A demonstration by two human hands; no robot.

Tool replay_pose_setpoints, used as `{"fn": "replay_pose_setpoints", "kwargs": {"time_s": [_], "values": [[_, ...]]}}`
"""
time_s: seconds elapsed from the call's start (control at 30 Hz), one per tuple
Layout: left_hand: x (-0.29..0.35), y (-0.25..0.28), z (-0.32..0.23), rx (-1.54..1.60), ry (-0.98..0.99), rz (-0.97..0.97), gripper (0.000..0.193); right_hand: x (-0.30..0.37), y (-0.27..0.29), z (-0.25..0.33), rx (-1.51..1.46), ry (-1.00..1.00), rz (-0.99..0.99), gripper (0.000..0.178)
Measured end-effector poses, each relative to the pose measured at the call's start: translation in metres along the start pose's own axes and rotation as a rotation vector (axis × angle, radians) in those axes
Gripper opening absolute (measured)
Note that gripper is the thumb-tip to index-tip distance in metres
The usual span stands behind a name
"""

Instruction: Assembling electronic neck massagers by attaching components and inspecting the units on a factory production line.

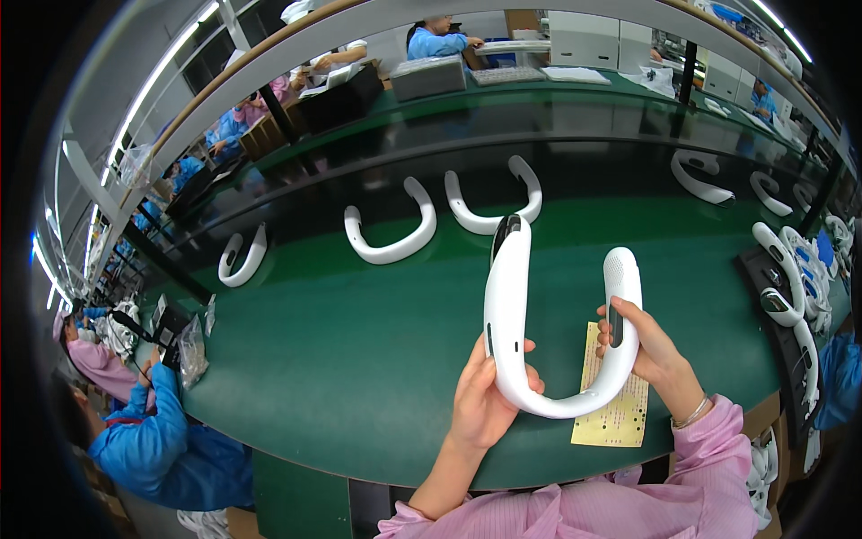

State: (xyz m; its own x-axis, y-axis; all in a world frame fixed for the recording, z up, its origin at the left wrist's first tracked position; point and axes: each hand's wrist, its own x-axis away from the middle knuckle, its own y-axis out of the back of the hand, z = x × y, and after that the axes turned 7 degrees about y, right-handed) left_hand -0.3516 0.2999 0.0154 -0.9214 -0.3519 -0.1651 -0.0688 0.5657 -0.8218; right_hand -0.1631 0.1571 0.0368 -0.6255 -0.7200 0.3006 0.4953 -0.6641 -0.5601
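A white U-shaped neckband device (510, 314) is held up over the green bench, its two arms pointing away from me. My left hand (483, 400) grips its left arm near the bend, fingers wrapped behind it. On the other arm, my right hand (660, 350) is closed, the thumb resting by a dark oval panel. A dotted grille shows near the tip of that right arm; the left tip carries a dark glossy part. Beneath the device and my right hand lies a yellow printed sheet (611, 429), partly covered.
More white neckbands (395, 255) stand along the far side of the green bench (341, 359). At right, a black tray (790, 386) holds several white parts. A co-worker in blue (153, 440) sits at the left end, near a clear plastic bag (192, 350). A shelf rail arches overhead.
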Motion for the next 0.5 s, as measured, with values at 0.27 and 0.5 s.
{"fn": "replay_pose_setpoints", "kwargs": {"time_s": [0.27, 0.5], "values": [[-0.053, 0.024, -0.017, -0.214, 0.167, 0.013, 0.054, -0.056, 0.029, 0.024, -0.111, 0.022, -0.040, 0.024], [-0.121, 0.164, -0.070, -1.817, -0.673, -0.702, 0.043, -0.191, 0.096, 0.112, -0.305, 0.363, -0.326, 0.059]]}}
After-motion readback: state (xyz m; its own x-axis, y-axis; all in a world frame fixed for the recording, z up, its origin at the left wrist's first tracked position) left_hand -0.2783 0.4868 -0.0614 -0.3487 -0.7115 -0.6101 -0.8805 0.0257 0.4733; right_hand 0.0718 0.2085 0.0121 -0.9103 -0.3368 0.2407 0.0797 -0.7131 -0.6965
